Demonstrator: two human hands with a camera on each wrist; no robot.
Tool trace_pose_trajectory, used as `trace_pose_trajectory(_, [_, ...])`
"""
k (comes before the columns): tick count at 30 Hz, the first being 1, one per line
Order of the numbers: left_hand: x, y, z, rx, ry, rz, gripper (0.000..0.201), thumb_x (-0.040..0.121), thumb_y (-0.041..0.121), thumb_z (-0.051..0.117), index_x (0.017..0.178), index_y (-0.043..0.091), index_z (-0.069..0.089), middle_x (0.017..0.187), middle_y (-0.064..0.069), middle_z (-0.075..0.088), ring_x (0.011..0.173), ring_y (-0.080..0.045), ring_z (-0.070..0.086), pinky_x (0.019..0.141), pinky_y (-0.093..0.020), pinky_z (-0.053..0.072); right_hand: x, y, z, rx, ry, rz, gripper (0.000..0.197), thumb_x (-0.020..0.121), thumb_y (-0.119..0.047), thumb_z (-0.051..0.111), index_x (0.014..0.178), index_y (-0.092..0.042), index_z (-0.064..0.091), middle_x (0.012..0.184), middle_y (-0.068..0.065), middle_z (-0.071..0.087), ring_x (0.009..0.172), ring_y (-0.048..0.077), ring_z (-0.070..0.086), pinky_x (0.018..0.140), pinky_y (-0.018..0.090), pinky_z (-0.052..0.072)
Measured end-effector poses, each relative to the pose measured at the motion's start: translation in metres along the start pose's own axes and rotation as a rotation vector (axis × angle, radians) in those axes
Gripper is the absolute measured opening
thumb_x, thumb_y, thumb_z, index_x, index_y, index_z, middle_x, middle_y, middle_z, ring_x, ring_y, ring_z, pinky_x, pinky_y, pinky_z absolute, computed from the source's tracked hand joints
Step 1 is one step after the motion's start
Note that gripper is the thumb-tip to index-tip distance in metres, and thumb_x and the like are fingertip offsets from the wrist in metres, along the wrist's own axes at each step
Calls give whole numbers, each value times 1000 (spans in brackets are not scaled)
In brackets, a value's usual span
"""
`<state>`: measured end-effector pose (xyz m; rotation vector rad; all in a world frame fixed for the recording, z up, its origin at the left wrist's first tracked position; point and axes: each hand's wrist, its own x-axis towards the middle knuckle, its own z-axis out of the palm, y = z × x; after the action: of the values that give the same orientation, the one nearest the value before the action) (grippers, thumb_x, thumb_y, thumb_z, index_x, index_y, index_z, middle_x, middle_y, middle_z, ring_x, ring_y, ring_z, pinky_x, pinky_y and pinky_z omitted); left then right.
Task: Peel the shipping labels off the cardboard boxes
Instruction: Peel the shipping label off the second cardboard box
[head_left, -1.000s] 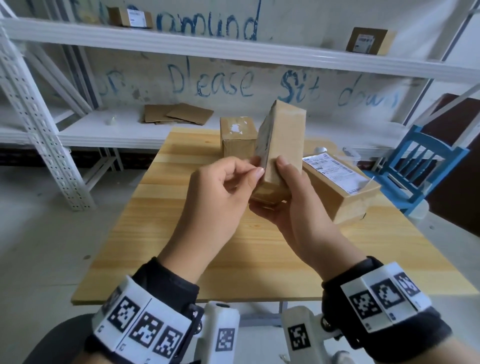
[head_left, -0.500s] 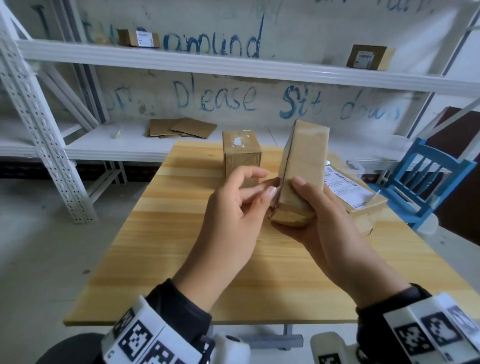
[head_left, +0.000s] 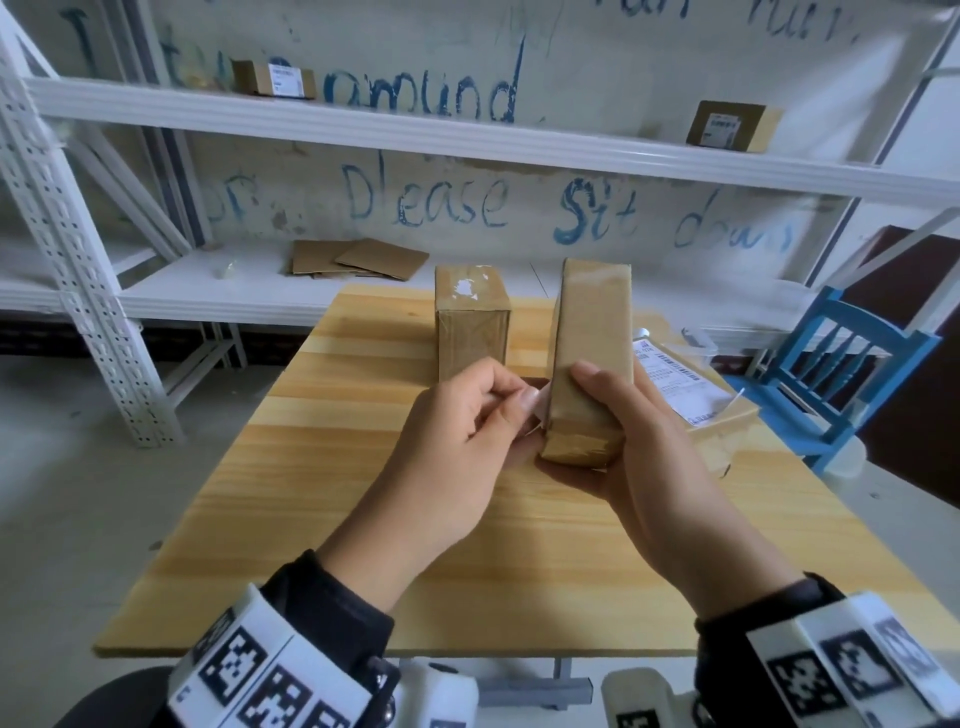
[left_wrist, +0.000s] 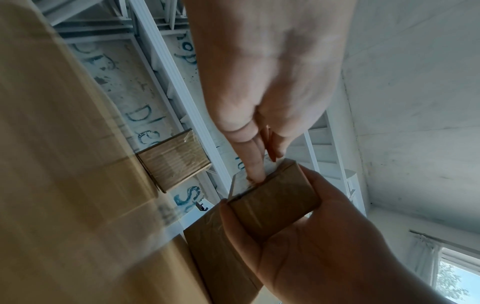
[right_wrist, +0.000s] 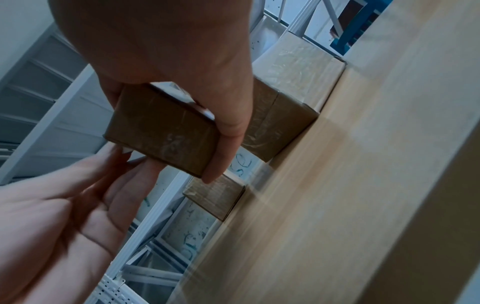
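Observation:
My right hand grips a taped cardboard box upright on end above the wooden table, thumb on its near face, fingers behind. The box's left face carries a white shipping label, mostly hidden edge-on. My left hand pinches the label's lifted lower corner between thumb and forefinger. In the left wrist view the label corner stands away from the box. In the right wrist view the box sits in my fingers with the left hand just below it.
A small taped box with white label scraps on top stands on the far table. To the right lies a larger box with a full label. A blue chair stands at right. White shelving behind holds two labelled boxes and flat cardboard.
The box has been turned more upright and edge-on to me. My left thumb and forefinger have closed on the label's corner and drawn it slightly away from the box.

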<state>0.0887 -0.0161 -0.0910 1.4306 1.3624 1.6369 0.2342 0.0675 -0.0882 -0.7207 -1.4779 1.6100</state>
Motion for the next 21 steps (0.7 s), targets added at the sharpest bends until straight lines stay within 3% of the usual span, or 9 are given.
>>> trace_pose_trajectory(4, [0,0,-2,25,-32,-26,18,104,18,52,91,11,62,87,-6,74,88,-13,75,88,-36,61,-1,1,-4,-3,-15,23,27,97,-39,62,123,-32,66,118,8,73,111,29,71,84,47,62])
trace_pose_trajectory(7, [1,-1,1,26,-32,-33,18,104,19,53,92,11,63,89,-11,74,91,-19,75,89,-41,61,-2,1,-8,16,-11,47,36,90,-43,65,122,-27,67,119,11,72,113,33,70,87,50,62])
trace_pose_trajectory(12, [0,6,6,-55,-46,-26,21,104,14,53,86,12,64,72,9,68,76,-5,68,90,-41,61,-4,0,-11,25,-14,48,42,87,-45,63,121,-21,66,118,15,71,114,36,69,92,57,60])
trace_pose_trajectory(17, [-2,8,6,-166,-9,-1,27,95,32,60,92,8,73,89,-7,74,96,-26,74,92,-49,60,-3,3,-8,47,-13,54,43,88,-45,63,123,-20,65,116,12,74,113,34,70,95,57,59])
trace_pose_trajectory(19, [-2,8,6,-85,4,47,21,90,31,69,95,13,78,89,-3,78,92,-21,74,89,-46,61,-3,3,-7,71,-14,55,46,88,-45,63,126,-18,65,121,13,72,115,33,70,96,57,58])
trace_pose_trajectory(21, [-1,8,5,-25,53,88,14,83,27,78,93,18,82,88,1,79,90,-17,75,82,-34,61,-3,3,-6,94,-18,64,49,88,-46,63,128,-18,66,125,11,72,120,34,67,97,58,57])
